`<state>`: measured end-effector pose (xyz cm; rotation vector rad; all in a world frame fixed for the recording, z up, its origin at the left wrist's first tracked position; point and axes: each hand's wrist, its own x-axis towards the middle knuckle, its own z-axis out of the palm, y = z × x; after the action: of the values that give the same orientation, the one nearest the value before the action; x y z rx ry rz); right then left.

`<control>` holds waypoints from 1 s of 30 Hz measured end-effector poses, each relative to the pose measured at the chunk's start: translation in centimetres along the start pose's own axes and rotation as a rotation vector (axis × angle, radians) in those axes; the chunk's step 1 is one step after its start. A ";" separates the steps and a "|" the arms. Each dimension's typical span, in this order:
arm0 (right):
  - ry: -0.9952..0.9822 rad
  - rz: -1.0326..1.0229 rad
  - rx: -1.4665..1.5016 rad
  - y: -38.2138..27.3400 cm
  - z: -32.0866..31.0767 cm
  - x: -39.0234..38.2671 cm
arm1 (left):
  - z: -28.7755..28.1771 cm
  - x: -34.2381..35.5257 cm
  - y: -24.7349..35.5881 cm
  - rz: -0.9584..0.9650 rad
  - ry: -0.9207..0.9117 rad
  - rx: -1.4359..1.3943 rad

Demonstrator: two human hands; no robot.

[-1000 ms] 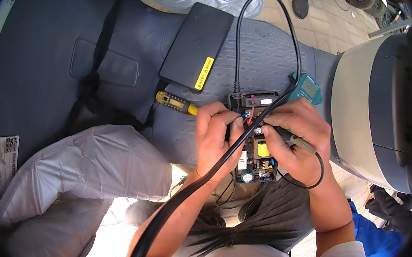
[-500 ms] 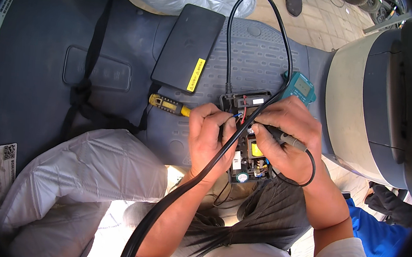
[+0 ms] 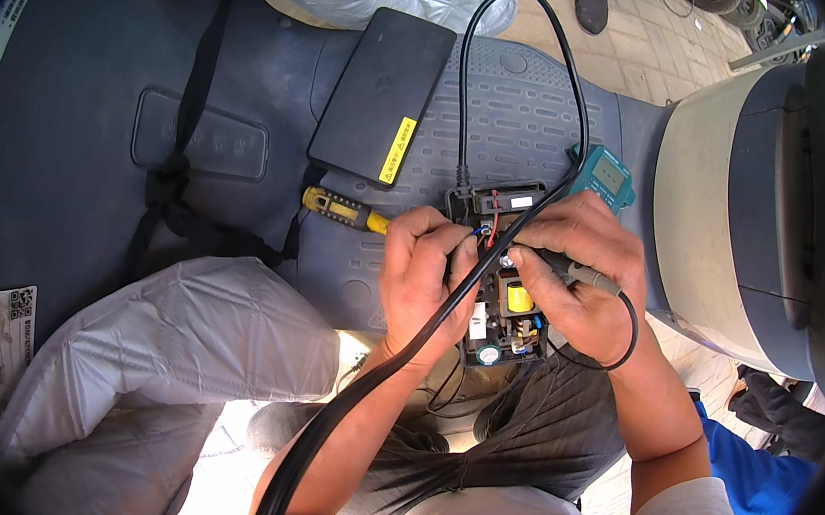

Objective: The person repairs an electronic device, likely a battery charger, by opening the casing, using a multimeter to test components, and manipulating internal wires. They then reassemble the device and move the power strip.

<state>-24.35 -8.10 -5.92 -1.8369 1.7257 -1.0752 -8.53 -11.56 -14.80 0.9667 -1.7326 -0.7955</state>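
An opened black charger case (image 3: 478,319) lies under my hands, its circuit board, yellow-wrapped transformer (image 3: 519,297), and red and blue wires showing. My left hand (image 3: 423,274) is closed at the case's left side, thumb and fingers pinched beside the blue wire; what it grips is hidden. In my right hand (image 3: 586,276) is a dark test probe (image 3: 586,276), its hidden tip pointing toward the board. A thick black cable (image 3: 459,298) crosses in front of the case. Just behind the right hand lies a teal multimeter (image 3: 605,174). Beside my left hand rests a yellow-and-black tool handle (image 3: 342,210).
A flat black cover (image 3: 381,93) with a yellow label lies on the scooter's grey ribbed footboard (image 3: 520,98). A black strap (image 3: 172,172) is knotted around the seat at left. Silver quilted fabric (image 3: 183,334) bulges at lower left. A beige-and-grey panel (image 3: 704,208) rises at right.
The whole view has shifted slightly to the right. Both hands keep nearly the same place and grip over the opened case.
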 end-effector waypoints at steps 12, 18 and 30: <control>0.021 0.020 0.025 0.3 0.2 0.1 | 0.0 0.2 0.3 -0.057 -0.003 -0.041; 0.072 0.014 0.053 0.2 -0.2 -1.0 | 0.1 0.2 0.3 -0.045 -0.005 -0.014; 0.099 -0.080 0.028 0.8 0.3 -1.4 | 0.1 0.0 0.0 -0.030 -0.045 0.001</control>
<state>-24.54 -6.90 -7.03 -1.8794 1.6950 -1.2343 -8.68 -11.55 -14.83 0.9849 -1.7612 -0.8418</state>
